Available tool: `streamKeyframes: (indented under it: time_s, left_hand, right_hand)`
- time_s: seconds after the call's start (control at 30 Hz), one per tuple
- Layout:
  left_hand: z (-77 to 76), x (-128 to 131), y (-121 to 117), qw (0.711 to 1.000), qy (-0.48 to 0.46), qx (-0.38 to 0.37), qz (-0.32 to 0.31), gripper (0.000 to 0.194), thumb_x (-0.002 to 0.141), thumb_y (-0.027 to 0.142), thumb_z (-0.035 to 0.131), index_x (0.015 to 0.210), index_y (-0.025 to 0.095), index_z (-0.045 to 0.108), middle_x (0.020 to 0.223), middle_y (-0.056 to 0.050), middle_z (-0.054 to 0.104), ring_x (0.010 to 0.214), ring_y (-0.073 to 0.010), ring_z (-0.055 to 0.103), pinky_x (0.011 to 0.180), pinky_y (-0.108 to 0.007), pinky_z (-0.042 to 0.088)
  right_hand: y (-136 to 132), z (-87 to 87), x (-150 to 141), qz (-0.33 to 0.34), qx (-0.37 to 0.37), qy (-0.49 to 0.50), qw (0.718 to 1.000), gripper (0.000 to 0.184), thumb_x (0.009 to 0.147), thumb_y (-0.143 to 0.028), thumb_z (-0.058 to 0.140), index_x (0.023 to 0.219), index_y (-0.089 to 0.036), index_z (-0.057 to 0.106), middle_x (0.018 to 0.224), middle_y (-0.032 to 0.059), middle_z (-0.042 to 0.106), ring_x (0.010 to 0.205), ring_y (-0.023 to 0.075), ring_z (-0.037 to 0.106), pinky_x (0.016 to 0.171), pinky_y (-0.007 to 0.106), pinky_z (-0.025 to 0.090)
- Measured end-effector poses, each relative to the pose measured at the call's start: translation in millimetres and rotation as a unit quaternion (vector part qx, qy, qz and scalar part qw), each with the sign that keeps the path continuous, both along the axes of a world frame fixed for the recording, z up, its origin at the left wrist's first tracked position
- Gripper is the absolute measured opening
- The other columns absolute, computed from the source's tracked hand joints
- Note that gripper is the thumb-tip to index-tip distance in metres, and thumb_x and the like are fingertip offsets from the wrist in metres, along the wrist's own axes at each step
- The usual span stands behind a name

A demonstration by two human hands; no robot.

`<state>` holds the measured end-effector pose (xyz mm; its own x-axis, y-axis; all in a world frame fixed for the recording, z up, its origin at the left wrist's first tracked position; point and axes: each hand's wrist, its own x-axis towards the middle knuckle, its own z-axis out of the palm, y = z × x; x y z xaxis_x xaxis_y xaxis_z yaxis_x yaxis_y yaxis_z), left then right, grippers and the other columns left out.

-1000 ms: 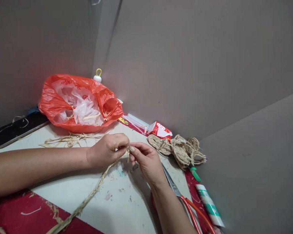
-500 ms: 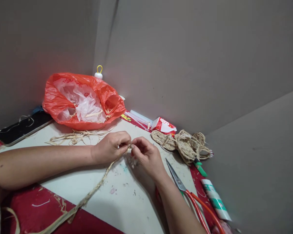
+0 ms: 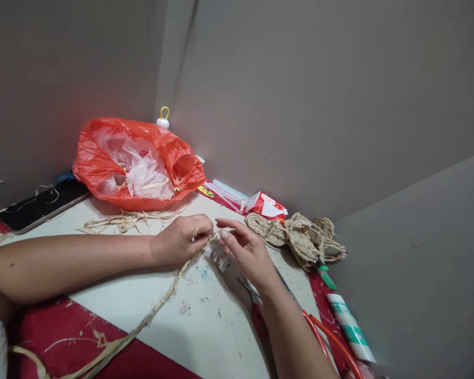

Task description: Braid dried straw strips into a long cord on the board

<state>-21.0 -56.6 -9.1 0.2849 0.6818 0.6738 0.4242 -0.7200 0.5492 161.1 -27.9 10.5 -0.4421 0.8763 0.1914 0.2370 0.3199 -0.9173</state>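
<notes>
My left hand (image 3: pixel 184 239) is closed in a pinch on one end of a twisted straw cord (image 3: pixel 174 284). From the fingertips the cord runs down and left over the board, ending in loose flat strands (image 3: pixel 106 355) near the front edge. Just right of the pinch, my right hand (image 3: pixel 247 250) has its thumb and fingers apart. A pale strand end shows near its thumb; whether they touch I cannot tell. Below my right wrist lies a small pair of red-handled scissors (image 3: pixel 256 313), partly hidden. Orange-handled scissors (image 3: pixel 332 342) lie under and beside my right forearm.
A red plastic bag (image 3: pixel 142 202) with white plastic inside stands at the back, loose straw strips (image 3: pixel 122 223) before it. A phone (image 3: pixel 43 205) lies at left. Coiled straw cord (image 3: pixel 304 237), a red-and-white packet (image 3: pixel 266 205) and a green-and-white roll (image 3: pixel 351 326) line the right. Grey walls enclose the back.
My right hand has let go of the cord's end; its fingers have spread and moved slightly right. The left hand keeps its pinch. The view has shifted a little.
</notes>
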Motion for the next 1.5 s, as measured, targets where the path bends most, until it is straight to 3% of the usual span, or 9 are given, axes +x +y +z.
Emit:
streamKeyframes:
  time_s: [0.13, 0.3, 0.53, 0.8, 1.03, 1.2, 1.33, 1.4, 1.5]
  left_hand:
    - [1.1, 1, 0, 1.0, 0.001, 0.006, -0.005, 0.013, 0.079, 0.006, 0.051, 0.071, 0.016, 0.05, 0.074, -0.002, 0.057, 0.063, -0.009, 0.049, 0.061, -0.02, 0.039]
    - [-0.5, 1, 0, 1.0, 0.002, -0.006, -0.012, 0.014, 0.08, 0.007, 0.05, 0.069, 0.016, 0.049, 0.073, -0.001, 0.057, 0.064, -0.0098, 0.05, 0.062, -0.021, 0.039]
    - [0.2, 0, 2, 0.999, -0.018, -0.026, -0.011, 0.013, 0.08, 0.008, 0.049, 0.069, 0.016, 0.05, 0.073, -0.002, 0.057, 0.064, -0.0102, 0.049, 0.062, -0.022, 0.039]
    - [3.1, -2, 3, 0.997, -0.051, -0.061, -0.013, 0.013, 0.079, 0.01, 0.051, 0.067, 0.015, 0.052, 0.071, -0.002, 0.058, 0.063, -0.0098, 0.05, 0.061, -0.022, 0.04]
    - [9.6, -8, 17, 0.931, -0.198, -0.303, -0.052, 0.012, 0.074, 0.02, 0.057, 0.065, 0.014, 0.05, 0.06, 0.001, 0.055, 0.053, -0.0105, 0.056, 0.051, -0.021, 0.042]
    - [7.9, -8, 17, 0.93, -0.16, -0.328, -0.037, 0.018, 0.076, 0.024, 0.057, 0.062, 0.015, 0.049, 0.055, 0.003, 0.054, 0.05, -0.0089, 0.05, 0.05, -0.02, 0.037]
    - [2.6, -9, 17, 0.929, -0.138, -0.336, -0.073, 0.025, 0.077, 0.028, 0.057, 0.058, 0.016, 0.046, 0.051, 0.005, 0.048, 0.049, -0.0073, 0.045, 0.049, -0.019, 0.034]
    - [3.1, -9, 18, 0.908, -0.141, -0.383, -0.096, 0.026, 0.077, 0.032, 0.057, 0.059, 0.015, 0.048, 0.049, 0.005, 0.047, 0.045, -0.0068, 0.043, 0.046, -0.019, 0.033]
    - [10.9, -7, 16, 0.853, -0.217, -0.462, -0.11, 0.022, 0.076, 0.033, 0.058, 0.069, 0.013, 0.058, 0.047, 0.004, 0.049, 0.04, -0.0066, 0.042, 0.041, -0.018, 0.031]
  right_hand:
    - [1, -6.5, -2, 0.013, 0.046, 0.019, 0.999, 0.008, 0.079, -0.026, 0.065, 0.078, -0.019, 0.068, 0.091, 0.0051, 0.061, 0.08, 0.0167, 0.057, 0.063, 0.026, 0.044]
    - [-4, -3.8, -4, -0.01, 0.076, -0.019, 0.997, 0.014, 0.086, -0.028, 0.056, 0.075, -0.019, 0.057, 0.075, 0.0005, 0.052, 0.065, 0.0129, 0.048, 0.056, 0.025, 0.038]
    - [-7, -1.0, 0, -0.003, 0.041, -0.06, 0.997, 0.028, 0.091, -0.04, 0.046, 0.072, -0.021, 0.048, 0.061, -0.0041, 0.04, 0.054, 0.0119, 0.036, 0.05, 0.024, 0.031]
    - [-4, 2.6, 2, 0.048, -0.071, -0.027, 0.996, 0.031, 0.09, -0.045, 0.046, 0.072, -0.02, 0.048, 0.058, -0.0043, 0.047, 0.049, 0.0102, 0.037, 0.048, 0.024, 0.03]
    - [4, 10.3, 18, 0.052, -0.111, -0.045, 0.991, 0.033, 0.086, -0.045, 0.054, 0.067, -0.019, 0.048, 0.055, -0.005, 0.045, 0.046, 0.0091, 0.035, 0.045, 0.023, 0.028]
    - [1, 8.7, 13, 0.018, -0.116, 0.093, 0.989, 0.021, 0.085, -0.039, 0.059, 0.08, -0.019, 0.059, 0.062, -0.0028, 0.049, 0.053, 0.0104, 0.04, 0.048, 0.022, 0.033]
    - [-6, 5.2, 1, 0.052, -0.17, 0.161, 0.971, 0.022, 0.086, -0.041, 0.056, 0.077, -0.021, 0.055, 0.067, 0.0003, 0.055, 0.054, 0.0125, 0.046, 0.044, 0.022, 0.034]
    - [-8, 2.9, -4, 0.064, -0.187, 0.174, 0.965, 0.026, 0.086, -0.043, 0.056, 0.073, -0.021, 0.05, 0.063, -0.0014, 0.053, 0.05, 0.0115, 0.046, 0.043, 0.022, 0.035]
    - [-9, 0.0, -9, 0.058, -0.207, 0.193, 0.957, 0.028, 0.084, -0.042, 0.06, 0.07, -0.021, 0.047, 0.054, -0.0074, 0.039, 0.045, 0.0084, 0.04, 0.043, 0.019, 0.034]
